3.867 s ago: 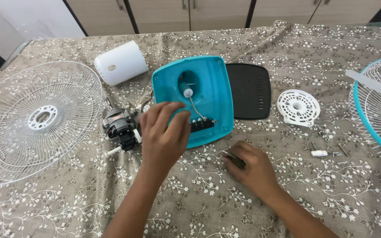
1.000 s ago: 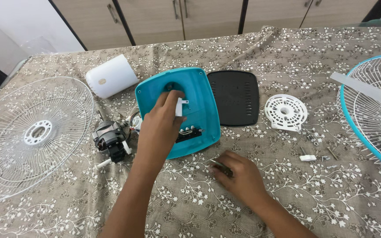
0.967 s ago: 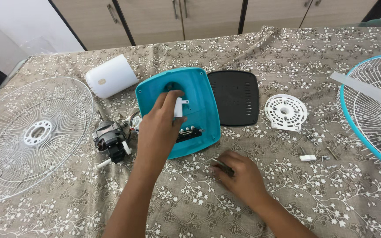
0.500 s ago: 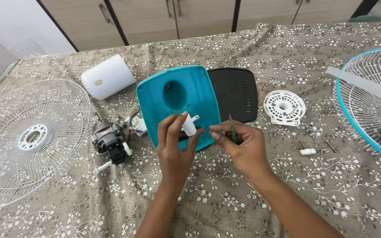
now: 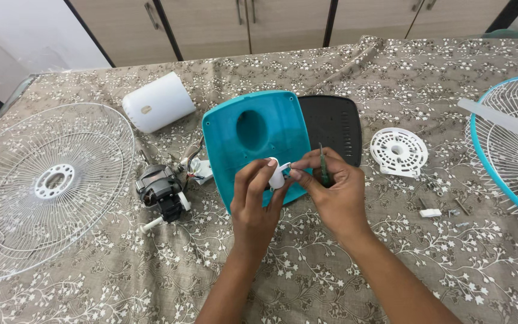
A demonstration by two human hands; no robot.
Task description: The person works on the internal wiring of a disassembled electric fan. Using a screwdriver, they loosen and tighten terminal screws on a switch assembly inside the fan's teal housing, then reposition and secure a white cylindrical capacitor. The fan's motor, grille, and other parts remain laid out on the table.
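small white part (image 5: 277, 177) half hidden by fingers (image 5: 253, 180)

Between our hands (image 5: 256, 201) we hold a small white plastic part (image 5: 277, 177), smooth and slightly glossy. Our right hand (image 5: 334, 192) also grips a thin dark tool (image 5: 324, 171), matt in finish. Just beyond our fingers lies a teal plastic housing (image 5: 259, 138), smooth with a soft sheen, beside a matt black plastic panel (image 5: 334, 123). Left of our left hand sits a dull metal motor (image 5: 160, 191) and a white-coated wire guard (image 5: 43, 186). Underneath us spreads a matt woven cloth (image 5: 121, 270) with a flowered print.
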